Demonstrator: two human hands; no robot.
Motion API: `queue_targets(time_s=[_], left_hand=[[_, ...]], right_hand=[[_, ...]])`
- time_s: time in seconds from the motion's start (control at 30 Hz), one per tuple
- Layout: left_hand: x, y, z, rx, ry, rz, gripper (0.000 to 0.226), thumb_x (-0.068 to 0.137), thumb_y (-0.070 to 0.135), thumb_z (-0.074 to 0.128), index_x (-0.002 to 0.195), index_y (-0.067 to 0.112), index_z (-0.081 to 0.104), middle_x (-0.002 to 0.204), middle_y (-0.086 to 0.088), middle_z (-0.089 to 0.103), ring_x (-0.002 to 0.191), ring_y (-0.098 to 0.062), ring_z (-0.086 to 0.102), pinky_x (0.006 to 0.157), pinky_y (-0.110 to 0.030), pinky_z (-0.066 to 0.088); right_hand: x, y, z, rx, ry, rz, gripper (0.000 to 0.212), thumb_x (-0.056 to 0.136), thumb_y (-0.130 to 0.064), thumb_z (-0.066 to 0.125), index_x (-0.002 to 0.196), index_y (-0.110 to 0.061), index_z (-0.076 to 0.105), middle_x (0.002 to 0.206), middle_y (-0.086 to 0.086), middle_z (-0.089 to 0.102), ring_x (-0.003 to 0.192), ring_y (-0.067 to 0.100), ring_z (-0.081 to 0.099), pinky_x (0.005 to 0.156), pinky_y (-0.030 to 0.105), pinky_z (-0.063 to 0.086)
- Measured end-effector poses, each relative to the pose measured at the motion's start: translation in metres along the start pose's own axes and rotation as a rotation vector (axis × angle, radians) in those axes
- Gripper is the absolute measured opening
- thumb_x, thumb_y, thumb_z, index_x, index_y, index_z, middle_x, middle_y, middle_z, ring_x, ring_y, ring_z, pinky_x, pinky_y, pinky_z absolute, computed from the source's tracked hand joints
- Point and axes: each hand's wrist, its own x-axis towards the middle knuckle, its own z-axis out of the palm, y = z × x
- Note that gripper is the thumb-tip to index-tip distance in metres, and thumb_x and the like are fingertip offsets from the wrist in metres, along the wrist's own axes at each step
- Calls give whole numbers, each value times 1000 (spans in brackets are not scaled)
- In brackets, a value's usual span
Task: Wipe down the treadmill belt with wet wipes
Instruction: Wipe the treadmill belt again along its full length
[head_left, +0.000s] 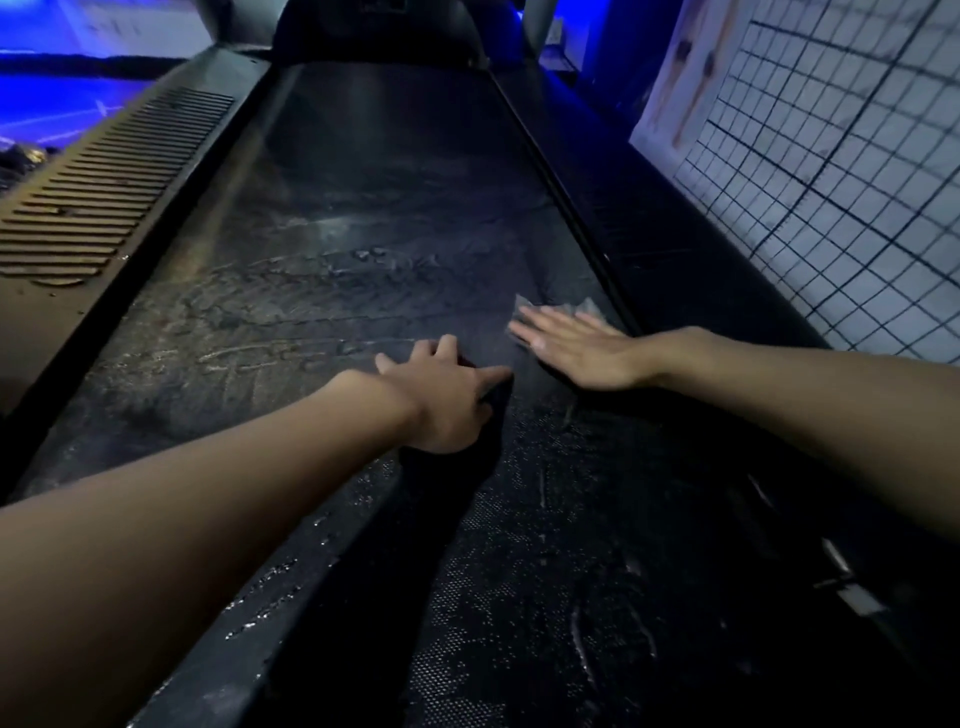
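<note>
Treadmill belt (363, 208) is getting wiped right of centre: I'm pressing the wet wipe (589, 307) under my right hand (582, 353), fingers straight and together, my left hand (447, 400) bracing with fingers apart; I'm judging even, overlapping strokes best.

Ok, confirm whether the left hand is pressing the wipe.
No, the wipe lies under the flat right hand, not the left hand.

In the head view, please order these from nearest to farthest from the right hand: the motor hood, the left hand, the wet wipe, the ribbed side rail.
1. wet wipe, pressed under the right hand.
2. left hand, beside it on the belt.
3. ribbed side rail, across the belt, left.
4. motor hood, at the far end.
</note>
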Motion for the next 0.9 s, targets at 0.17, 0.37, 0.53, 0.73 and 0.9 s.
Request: queue_targets(time_s=[0.17, 0.37, 0.53, 0.73, 0.9], left_hand=[[3, 4, 6, 16, 31, 4, 57, 98, 37, 37, 150, 45, 16, 147, -10, 21, 142, -36, 15, 101, -75, 24], [1, 6, 5, 11, 66, 100, 58, 99, 29, 37, 154, 30, 20, 159, 0, 13, 148, -20, 7, 111, -67, 17], [-1, 11, 5, 13, 45, 88, 58, 95, 29, 43, 151, 23, 27, 156, -6, 19, 146, -26, 12, 109, -67, 21], [-10, 26, 8, 105, 155, 231, 46, 91, 29, 44, 135, 16, 47, 138, -2, 37, 130, -25, 33, 100, -54, 37], [-15, 13, 14, -6, 152, 298, 47, 89, 23, 44, 136, 19, 48, 143, -2, 38, 135, -25, 34, 108, -46, 36]], right_hand=[[-32, 4, 18, -5, -69, -138, 65, 91, -66, -6, 152, -43, -14, 156, -19, -32, 139, 1, -36, 113, 34, -25], [-27, 3, 12, -53, -21, 61, 58, 102, -53, 1, 153, -34, -18, 159, -9, -31, 143, 8, -32, 119, 39, -18], [-90, -11, 36, -126, -91, -51, 70, 92, -64, -1, 150, -34, -26, 152, -11, -42, 138, 5, -41, 116, 37, -24], [-59, -16, 30, -66, -14, 169, 65, 99, -59, 1, 153, -30, -21, 157, -6, -34, 141, 7, -34, 119, 42, -19], [-120, -39, 56, -126, -68, -61, 76, 84, -70, -9, 149, -35, -26, 153, -13, -40, 137, 4, -41, 115, 38, -25]])
